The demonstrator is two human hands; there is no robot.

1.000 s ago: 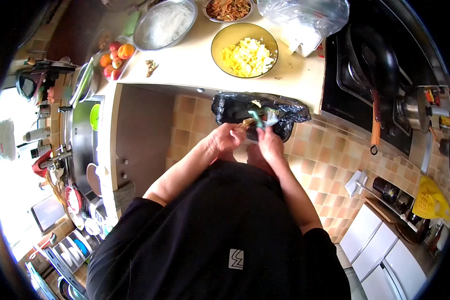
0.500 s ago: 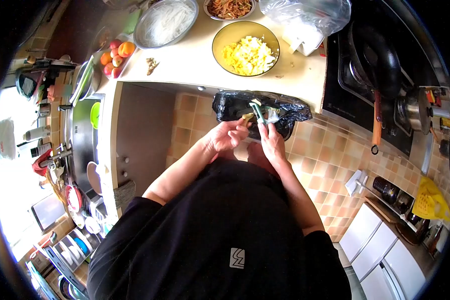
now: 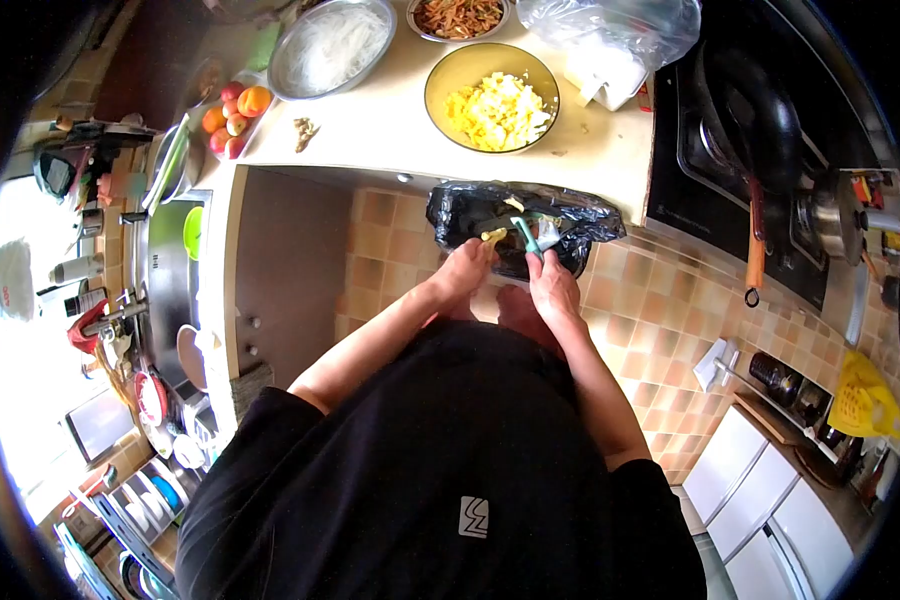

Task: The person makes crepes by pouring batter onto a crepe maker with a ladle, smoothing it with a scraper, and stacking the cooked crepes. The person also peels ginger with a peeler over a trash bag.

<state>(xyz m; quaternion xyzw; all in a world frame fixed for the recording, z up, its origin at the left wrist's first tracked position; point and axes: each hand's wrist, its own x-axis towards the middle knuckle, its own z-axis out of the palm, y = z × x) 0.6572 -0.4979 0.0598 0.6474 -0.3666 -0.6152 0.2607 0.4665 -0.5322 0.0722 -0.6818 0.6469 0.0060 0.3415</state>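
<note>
Peeler (image 3: 527,236): shifts toward four o'clock, gripped by right hand (image 3: 555,287).
Left hand (image 3: 463,270): pinches pale root (image 3: 494,237).
Black bag (image 3: 457,212): hands' twelve o'clock.

L-side glare w/ fisheye warp

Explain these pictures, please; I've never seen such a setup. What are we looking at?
There is no machine, just a person working bare-handed. Every picture comes from one camera worn on the head, looking forward and down. The left hand holds a small yellowish piece; the right hand holds a green tool, perhaps a peeler. Both reach over a black bag. On the counter beyond are a bowl of yellow chunks, white strands and fruit.
</note>
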